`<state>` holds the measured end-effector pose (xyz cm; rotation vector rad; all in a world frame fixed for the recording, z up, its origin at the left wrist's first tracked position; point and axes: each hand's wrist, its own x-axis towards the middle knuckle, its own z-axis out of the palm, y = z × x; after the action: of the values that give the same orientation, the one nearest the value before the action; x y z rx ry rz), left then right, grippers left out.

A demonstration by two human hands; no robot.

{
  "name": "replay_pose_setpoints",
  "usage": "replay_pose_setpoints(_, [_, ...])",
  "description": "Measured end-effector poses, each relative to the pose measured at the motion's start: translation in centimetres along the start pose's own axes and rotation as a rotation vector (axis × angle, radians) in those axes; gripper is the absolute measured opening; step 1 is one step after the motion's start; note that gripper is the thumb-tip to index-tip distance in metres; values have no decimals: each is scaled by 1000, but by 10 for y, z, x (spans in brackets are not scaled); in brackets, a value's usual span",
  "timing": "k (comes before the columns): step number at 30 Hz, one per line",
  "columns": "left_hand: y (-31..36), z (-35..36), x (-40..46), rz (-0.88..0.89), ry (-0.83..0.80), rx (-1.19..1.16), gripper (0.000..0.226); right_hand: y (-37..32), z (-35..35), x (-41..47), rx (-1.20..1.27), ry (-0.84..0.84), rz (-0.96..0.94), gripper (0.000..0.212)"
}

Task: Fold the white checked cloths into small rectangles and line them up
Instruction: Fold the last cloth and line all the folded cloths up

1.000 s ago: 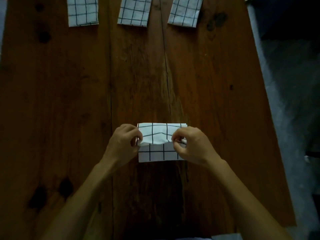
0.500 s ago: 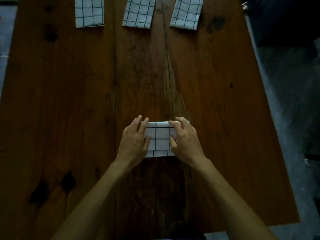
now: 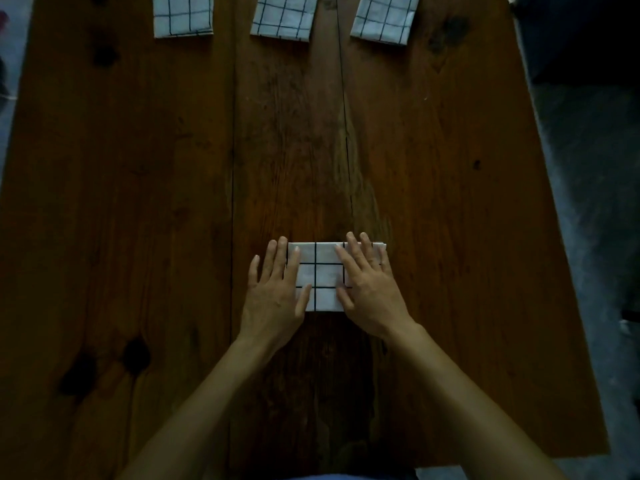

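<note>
Here the fingers of the left hand [image 3: 273,296] lie straight and slightly spread, pressing flat on the left end of the folded cloth [image 3: 322,277]; the right hand [image 3: 370,289] presses its right end likewise. The cloth lies mid-table [image 3: 450,202], toward the near edge. Three folded cloths [image 3: 183,15] [image 3: 282,17] [image 3: 382,19] line the far edge.

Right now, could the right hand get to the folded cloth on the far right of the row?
Probably yes: the right hand lies flat on the near cloth, holding nothing, and bare table separates it from the far-right cloth.
</note>
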<state>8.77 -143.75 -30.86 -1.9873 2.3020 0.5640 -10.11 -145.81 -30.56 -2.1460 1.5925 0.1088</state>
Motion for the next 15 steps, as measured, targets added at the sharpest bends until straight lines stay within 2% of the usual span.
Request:
replay_pose_setpoints(2, [8,1,9,27,17,-26,66,-7,1,6,22,28,-58,65])
replay_pose_setpoints(5, [17,6,18,22,-63,-11,66,-17,11,15,56,-16,-109,60])
replay_pose_setpoints(7, [14,12,19,-25,-103,23,70,-10,17,17,9,-22,-84,60])
replay_pose_setpoints(12, [11,12,17,-118,-77,67,78,31,9,8,-62,64,93,60])
replay_pose_setpoints(15, [24,12,20,-89,-3,10,75,21,5,10,-87,120,58,57])
